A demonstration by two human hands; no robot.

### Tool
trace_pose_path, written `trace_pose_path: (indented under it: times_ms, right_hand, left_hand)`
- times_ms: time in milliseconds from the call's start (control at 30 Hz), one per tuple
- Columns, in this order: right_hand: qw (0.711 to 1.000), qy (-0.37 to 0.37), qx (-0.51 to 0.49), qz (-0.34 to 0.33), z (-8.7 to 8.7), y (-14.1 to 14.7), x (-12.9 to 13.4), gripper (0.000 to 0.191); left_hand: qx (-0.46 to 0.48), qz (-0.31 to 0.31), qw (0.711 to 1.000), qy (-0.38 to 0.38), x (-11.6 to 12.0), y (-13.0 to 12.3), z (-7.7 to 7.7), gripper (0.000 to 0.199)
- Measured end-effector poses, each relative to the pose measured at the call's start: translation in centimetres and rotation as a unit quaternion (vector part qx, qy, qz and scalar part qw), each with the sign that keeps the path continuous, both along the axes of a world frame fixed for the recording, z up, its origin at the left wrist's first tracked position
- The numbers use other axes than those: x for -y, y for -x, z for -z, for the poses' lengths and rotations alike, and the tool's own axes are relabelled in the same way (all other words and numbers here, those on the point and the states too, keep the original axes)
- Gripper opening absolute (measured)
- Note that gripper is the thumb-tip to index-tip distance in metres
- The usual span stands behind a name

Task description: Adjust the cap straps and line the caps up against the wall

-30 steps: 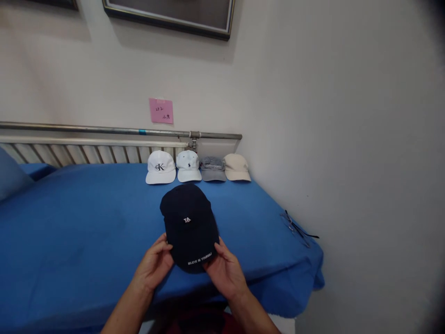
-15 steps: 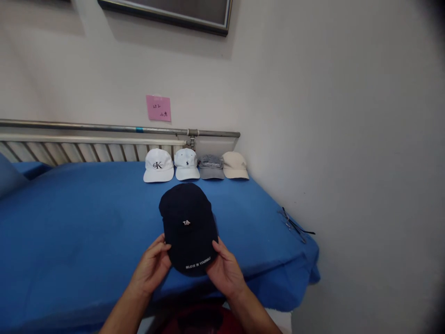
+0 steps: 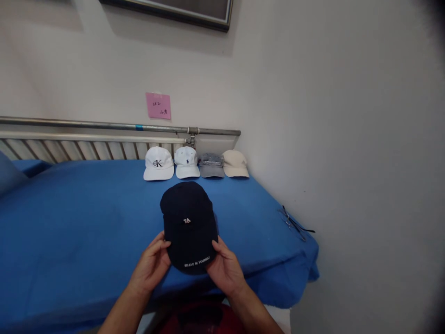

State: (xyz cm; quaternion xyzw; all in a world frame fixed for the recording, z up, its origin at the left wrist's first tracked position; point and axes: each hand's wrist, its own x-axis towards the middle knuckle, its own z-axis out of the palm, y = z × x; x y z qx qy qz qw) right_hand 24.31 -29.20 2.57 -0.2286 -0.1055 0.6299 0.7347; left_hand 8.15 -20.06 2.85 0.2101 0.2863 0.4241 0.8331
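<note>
A dark navy baseball cap [image 3: 189, 222] is held between my two hands, its brim toward me. White lettering runs along the brim's edge and a small white emblem sits on the front. My left hand [image 3: 153, 260] grips the brim's left side, thumb on top and fingers underneath. On the right side, my right hand [image 3: 225, 264] pinches the brim the same way. Beyond it, lined up at the back, are a white cap with black letters [image 3: 158, 163], a pale cap with a small dark logo [image 3: 187, 163], a grey cap [image 3: 212, 165] and a beige cap [image 3: 235, 163].
Blue cloth [image 3: 86, 222] covers the bed-like surface. Eyeglasses [image 3: 295, 224] lie near its right edge, beside the wall. Behind the caps run a metal pipe [image 3: 86, 125] and a radiator [image 3: 97, 149]. A pink note [image 3: 158, 105] is stuck on the wall.
The view has shifted very slightly. Both hands keep the same hold on the navy cap, which has barely moved.
</note>
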Motion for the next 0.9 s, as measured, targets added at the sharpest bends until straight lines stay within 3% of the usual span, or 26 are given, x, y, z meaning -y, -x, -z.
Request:
trace_pose_path:
  times_ms: [900]
  right_hand:
    - [1.0, 0.005, 0.005, -0.007, -0.12, -0.02, 0.08, 0.035]
  left_hand:
    - [-0.017, 0.012, 1.0, -0.022, -0.12, 0.27, 0.31, 0.032]
